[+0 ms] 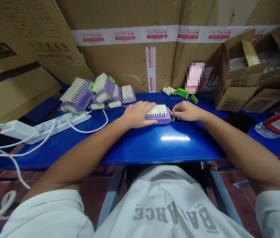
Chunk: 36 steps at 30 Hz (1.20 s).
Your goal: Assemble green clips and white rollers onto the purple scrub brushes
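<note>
A purple brush (158, 114) with rows of white bristles rests on the blue table, bristles up. My left hand (140, 114) lies over its left end, fingers wrapped around it. At the brush's right end, my right hand (185, 110) pinches at a small green part (172, 115) there. Its fingertips partly hide that part. Behind my right hand lie green plastic pieces (181, 93), white rollers (166, 91) and a row of tiny screws or pins (181, 98). Several similar purple brushes (79, 94) are piled to the left of my left hand.
A white power strip (58, 126) with cables (90, 131) lies on the left. Cardboard (120, 59) walls off the back. Open cardboard boxes (239, 96), a dark flat object (240, 121) and a bottle (279, 122) are on the right. The table's front edge (160, 161) is near my body.
</note>
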### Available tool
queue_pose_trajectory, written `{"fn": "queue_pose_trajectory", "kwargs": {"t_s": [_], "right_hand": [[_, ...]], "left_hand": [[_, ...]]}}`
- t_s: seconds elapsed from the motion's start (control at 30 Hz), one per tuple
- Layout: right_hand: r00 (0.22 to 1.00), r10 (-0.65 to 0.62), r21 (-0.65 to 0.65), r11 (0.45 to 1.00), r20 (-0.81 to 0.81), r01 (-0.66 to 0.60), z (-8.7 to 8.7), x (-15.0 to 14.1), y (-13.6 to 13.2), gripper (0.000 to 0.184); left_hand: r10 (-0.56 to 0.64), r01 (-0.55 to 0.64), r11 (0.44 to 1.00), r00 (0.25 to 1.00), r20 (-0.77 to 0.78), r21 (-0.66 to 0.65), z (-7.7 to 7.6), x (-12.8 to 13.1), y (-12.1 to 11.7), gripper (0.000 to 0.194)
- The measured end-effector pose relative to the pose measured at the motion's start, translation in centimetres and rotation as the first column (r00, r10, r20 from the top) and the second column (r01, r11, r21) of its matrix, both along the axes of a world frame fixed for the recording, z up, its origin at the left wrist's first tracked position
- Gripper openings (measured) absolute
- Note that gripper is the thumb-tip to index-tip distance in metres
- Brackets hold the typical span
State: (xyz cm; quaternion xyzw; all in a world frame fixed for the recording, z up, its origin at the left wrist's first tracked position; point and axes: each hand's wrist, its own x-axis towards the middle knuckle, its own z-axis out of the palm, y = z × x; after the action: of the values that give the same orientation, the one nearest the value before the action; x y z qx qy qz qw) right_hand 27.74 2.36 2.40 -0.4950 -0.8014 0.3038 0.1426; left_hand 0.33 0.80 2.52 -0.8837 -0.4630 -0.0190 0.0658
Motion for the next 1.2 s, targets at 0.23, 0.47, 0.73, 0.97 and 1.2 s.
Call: {"fn": "queue_pose_trajectory", "kwargs": {"t_s": [0.23, 0.47, 0.73, 0.97, 1.2], "right_hand": [[1.000, -0.005, 0.007, 1.000, -0.008, 0.005, -0.08, 0.08, 0.15, 0.021], [1.000, -0.004, 0.004, 1.000, -0.007, 0.004, -0.14, 0.16, 0.21, 0.022], [1.000, -0.011, 0.012, 1.000, -0.029, 0.011, 0.06, 0.04, 0.04, 0.021], [1.000, 0.001, 0.034, 0.999, -0.017, -0.001, 0.06, 0.16, 0.06, 0.022], [0.999, -0.015, 0.023, 1.000, -0.046, 0.016, 0.05, 0.17, 0.00, 0.021]], "left_hand": [[-0.003, 0.003, 1.000, 1.000, 0.002, 0.005, -0.04, -0.04, 0.03, 0.083], [0.000, 0.000, 1.000, 1.000, 0.001, 0.002, -0.05, -0.01, 0.05, 0.083], [0.002, -0.002, 1.000, 1.000, -0.001, 0.004, 0.01, 0.00, 0.02, 0.084], [0.000, 0.000, 1.000, 1.000, 0.004, -0.005, 0.06, -0.01, 0.00, 0.083], [0.002, -0.002, 1.000, 1.000, 0.002, -0.007, 0.01, -0.05, 0.06, 0.083]]}}
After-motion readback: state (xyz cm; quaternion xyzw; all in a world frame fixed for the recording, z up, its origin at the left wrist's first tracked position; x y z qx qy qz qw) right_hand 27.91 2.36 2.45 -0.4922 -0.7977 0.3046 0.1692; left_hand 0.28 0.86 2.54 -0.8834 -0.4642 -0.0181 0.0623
